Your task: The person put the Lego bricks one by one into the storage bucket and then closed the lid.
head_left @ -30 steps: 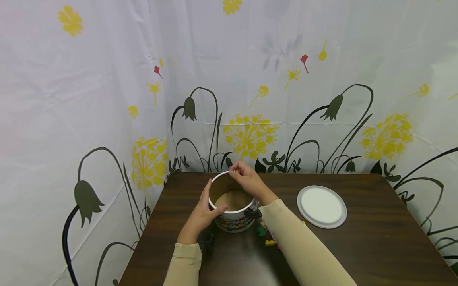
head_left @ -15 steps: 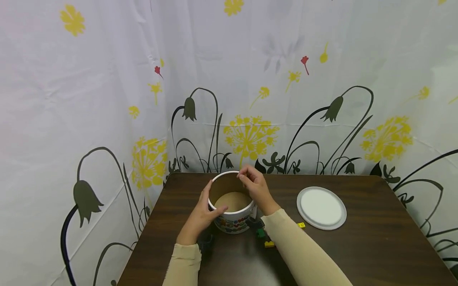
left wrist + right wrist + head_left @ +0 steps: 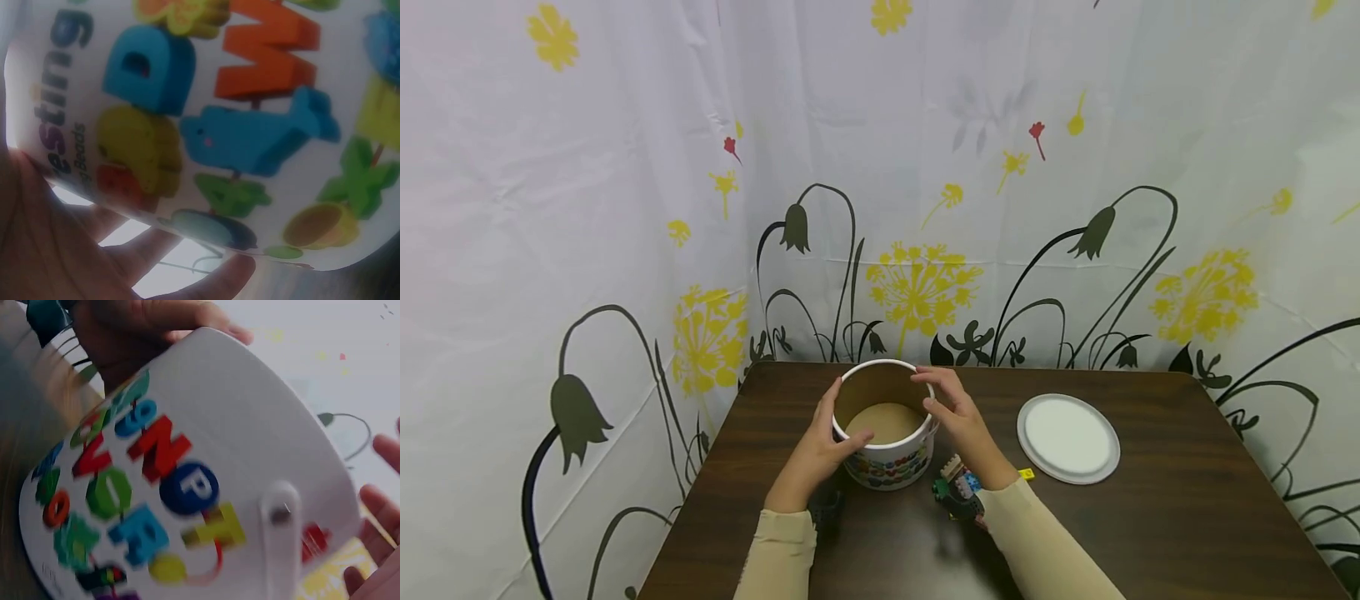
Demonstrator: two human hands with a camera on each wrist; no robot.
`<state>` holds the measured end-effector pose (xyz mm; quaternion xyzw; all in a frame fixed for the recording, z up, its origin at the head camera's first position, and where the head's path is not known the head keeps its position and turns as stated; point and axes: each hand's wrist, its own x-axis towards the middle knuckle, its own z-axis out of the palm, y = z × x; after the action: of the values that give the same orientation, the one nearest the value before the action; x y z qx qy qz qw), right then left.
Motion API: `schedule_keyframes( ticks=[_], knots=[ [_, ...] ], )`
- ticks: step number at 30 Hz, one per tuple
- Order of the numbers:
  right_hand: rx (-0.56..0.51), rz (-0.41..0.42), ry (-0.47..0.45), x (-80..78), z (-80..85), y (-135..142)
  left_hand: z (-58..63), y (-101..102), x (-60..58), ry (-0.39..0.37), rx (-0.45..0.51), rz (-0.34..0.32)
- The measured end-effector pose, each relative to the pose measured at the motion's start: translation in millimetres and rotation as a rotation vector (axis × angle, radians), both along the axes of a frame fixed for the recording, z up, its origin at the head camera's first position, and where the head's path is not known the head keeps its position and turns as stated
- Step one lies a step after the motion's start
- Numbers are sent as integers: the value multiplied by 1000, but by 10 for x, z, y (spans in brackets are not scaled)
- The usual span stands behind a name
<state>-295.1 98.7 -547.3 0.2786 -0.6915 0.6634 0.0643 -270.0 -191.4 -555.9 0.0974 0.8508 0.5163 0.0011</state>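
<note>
A white round bucket (image 3: 887, 467), printed with colourful letters and animal shapes, stands uncovered on the table; its visible inside bottom is bare. My left hand (image 3: 820, 454) holds its left side, thumb over the near rim and fingers along the outer wall. The printed wall of the bucket (image 3: 262, 137) fills most of the left wrist view. At the right side of the rim is my right hand (image 3: 958, 421), fingers spread and loosely bent, with nothing seen in it. In the right wrist view, the fingers of the right hand (image 3: 381, 544) stand beside the bucket's rim, near its riveted handle strap (image 3: 279, 544).
A round white lid (image 3: 1068, 438) lies to the right on the dark wooden table (image 3: 1180, 483). Small coloured toy pieces (image 3: 958, 477) lie between the bucket and my right forearm, partly hidden. Behind the table hangs a flower-print curtain (image 3: 917, 167).
My right hand, earlier with fingers drawn together over the rim, has moved right and down and its fingers have spread. More toy pieces show beneath it. The left hand keeps its hold.
</note>
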Motion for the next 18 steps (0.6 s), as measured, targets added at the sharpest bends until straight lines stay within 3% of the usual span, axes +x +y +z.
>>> schedule_keyframes(
  ticks=[10, 18],
  knots=[
    [85, -185, -226, 367, -116, 612, -20, -1, 85, -22, -4, -10],
    [145, -312, -405, 505, -129, 974, 20, -12, 49, -13, -12, 4]
  ],
)
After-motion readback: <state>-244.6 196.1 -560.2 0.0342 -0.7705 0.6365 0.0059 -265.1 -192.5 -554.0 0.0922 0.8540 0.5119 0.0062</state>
